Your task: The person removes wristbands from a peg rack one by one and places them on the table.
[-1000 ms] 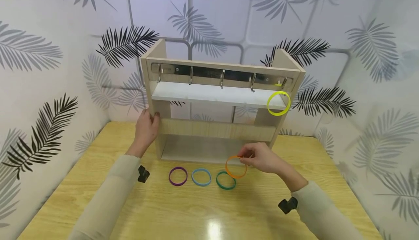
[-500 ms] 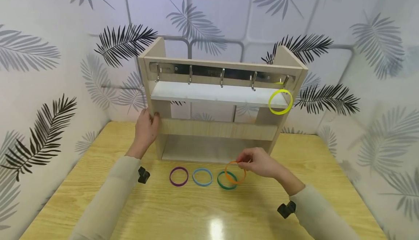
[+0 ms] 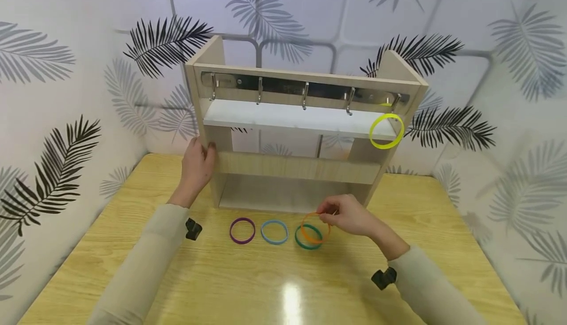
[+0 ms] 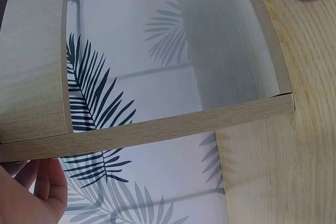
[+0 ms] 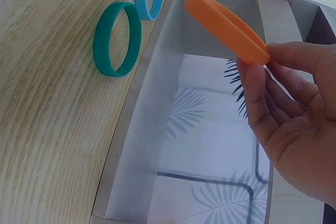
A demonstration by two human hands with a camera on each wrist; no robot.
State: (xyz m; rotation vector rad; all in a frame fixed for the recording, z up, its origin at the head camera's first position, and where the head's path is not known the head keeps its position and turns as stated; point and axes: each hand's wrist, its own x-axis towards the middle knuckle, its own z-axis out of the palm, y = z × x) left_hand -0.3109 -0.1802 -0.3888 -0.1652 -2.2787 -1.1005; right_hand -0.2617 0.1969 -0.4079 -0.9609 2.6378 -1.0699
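Orange band (image 5: 223,29), one: right of lower centre, head view, overlapping the green band (image 5: 102,40) by sight.
Right hand (image 3: 352,215): thumb and finger pinching its rim.
Left hand (image 3: 196,167): gripping the rack (image 3: 297,167), fingers partly hidden.
Handling, as judged: light pinch, opening unobstructed, rack steadied.
Orientation: round, no true long axis; opening towards wearer; right wrist view, span slants upper left from pinch.

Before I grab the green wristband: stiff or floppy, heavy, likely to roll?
Probably light: the green wristband is just a thin-walled loop. Likely springy rather than floppy, if it matches the similar orange wristband, which looks round though the right hand pinches one edge. Lying flat on the table, it should slide, not roll.
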